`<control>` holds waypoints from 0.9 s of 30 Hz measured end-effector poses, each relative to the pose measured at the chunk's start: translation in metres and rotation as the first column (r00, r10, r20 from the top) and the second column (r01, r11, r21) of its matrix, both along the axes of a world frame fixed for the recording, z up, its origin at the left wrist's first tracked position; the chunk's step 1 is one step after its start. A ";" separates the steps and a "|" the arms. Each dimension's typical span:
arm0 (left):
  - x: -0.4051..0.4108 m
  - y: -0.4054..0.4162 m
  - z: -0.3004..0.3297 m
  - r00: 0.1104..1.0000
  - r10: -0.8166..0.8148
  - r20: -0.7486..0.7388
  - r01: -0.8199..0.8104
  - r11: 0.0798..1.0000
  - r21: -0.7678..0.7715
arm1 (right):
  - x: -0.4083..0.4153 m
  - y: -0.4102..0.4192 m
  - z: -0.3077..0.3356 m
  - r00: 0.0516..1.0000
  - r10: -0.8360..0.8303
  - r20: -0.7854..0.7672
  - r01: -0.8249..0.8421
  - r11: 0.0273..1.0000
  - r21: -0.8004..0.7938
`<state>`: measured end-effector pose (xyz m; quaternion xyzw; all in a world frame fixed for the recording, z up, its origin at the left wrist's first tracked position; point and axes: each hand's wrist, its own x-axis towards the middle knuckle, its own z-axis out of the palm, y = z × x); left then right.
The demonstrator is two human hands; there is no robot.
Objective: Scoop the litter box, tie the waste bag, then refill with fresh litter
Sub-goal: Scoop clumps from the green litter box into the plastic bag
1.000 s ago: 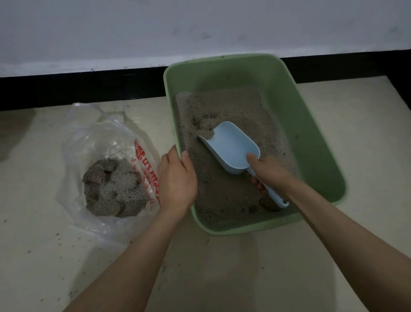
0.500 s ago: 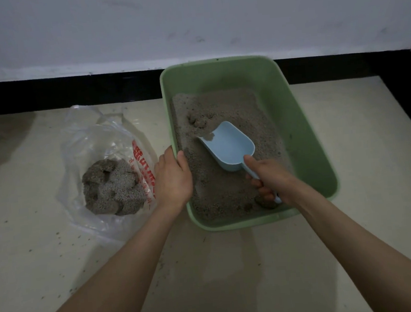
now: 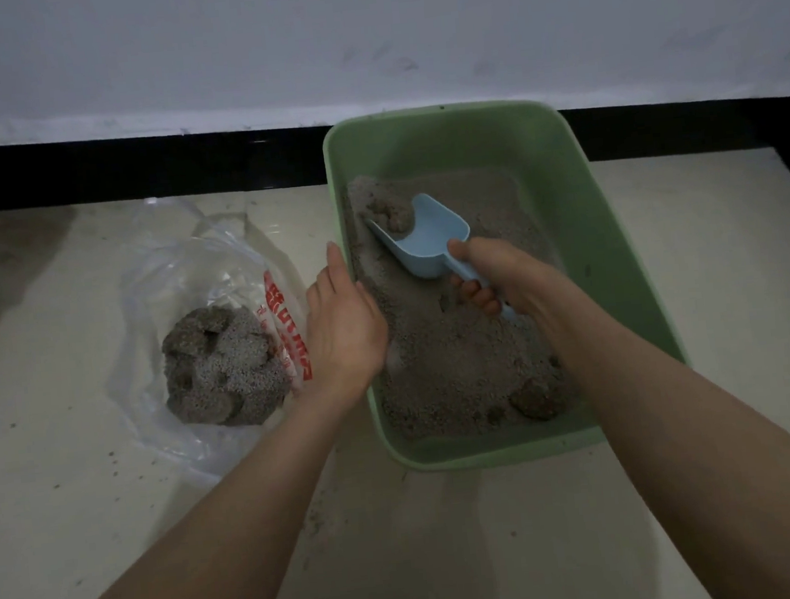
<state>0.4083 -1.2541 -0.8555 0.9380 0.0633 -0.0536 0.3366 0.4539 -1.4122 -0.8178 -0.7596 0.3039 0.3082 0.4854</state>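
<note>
dim, soft focus, wide-angle bowing at edges

Dim light; pale wall (image 3: 360,30), black skirting (image 3: 133,167), cream floor (image 3: 454,557).

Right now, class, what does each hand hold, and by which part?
The right hand holds the blue scoop by its handle. The left hand grips the green litter box by its left rim.

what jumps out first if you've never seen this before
The green litter box against the far wall, with the right hand pushing a blue scoop under a clump at its far left corner. The left hand steadies the box's left rim. Left of it, a clear bag on the floor holds scooped clumps.
</note>
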 end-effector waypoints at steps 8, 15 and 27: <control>0.000 0.001 -0.008 0.997 0.022 0.075 -0.026 0.998 0.053 | 0.014 0.028 -0.041 0.974 -0.111 0.200 0.121 0.992 -0.041; 0.000 0.000 -0.007 0.996 0.024 0.083 -0.032 0.996 0.089 | -0.001 0.011 -0.046 0.940 -0.206 0.271 0.201 0.979 0.044; 0.003 0.007 0.007 0.993 -0.090 -0.082 0.103 0.979 0.178 | -0.059 -0.011 -0.013 0.883 -0.262 0.389 0.256 0.964 0.067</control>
